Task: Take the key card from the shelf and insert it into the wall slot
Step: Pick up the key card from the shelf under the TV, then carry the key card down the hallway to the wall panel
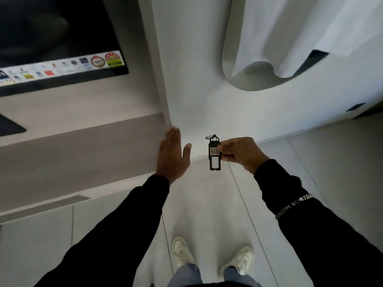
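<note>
1. Where the shelf (pixel 83 141) ends, the right hand (pixel 238 154) pinches the black key card (pixel 214 154); its label reads partly "4".
2. Left hand (pixel 173 156), fingers together and flat, holds nothing beside the shelf.
3. Above the shelf, a screen (pixel 58 38) carries blurred stickers.

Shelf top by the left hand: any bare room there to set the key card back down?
Yes: the grey shelf looks bare from the left hand leftward to the dark object. The right hand holds the key card in open air.

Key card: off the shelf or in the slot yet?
Off the shelf, not inserted: key card hangs upright in the air, pinched by the right hand.
</note>
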Demonstrator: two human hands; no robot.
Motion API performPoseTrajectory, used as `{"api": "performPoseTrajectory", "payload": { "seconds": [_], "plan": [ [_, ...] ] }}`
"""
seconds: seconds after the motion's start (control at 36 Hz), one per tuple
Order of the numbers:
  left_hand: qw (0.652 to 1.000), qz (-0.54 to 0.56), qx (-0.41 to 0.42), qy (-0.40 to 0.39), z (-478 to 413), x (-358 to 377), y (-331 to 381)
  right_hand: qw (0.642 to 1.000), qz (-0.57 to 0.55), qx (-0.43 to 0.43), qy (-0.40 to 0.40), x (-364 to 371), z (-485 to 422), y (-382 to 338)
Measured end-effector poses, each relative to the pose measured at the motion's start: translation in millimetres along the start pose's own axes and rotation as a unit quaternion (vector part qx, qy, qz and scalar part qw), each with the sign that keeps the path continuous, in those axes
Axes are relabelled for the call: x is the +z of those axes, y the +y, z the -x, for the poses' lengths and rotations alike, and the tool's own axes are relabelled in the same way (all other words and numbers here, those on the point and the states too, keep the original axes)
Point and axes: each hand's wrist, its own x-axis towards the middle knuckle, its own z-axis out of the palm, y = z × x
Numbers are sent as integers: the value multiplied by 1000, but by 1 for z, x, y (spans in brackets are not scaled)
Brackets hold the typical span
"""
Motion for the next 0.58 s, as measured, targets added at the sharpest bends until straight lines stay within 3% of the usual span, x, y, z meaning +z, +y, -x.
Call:
{"api": "performPoseTrajectory", "payload": {
  "seconds": [0.31,0.58],
  "plan": [
    [985,33,166,13,5,50,177,996,-61,-58,10,-169,85,-8],
    [958,29,284,-26,-3,127,343,989,-63,-90,97,-355,150,0]
  ]
}}
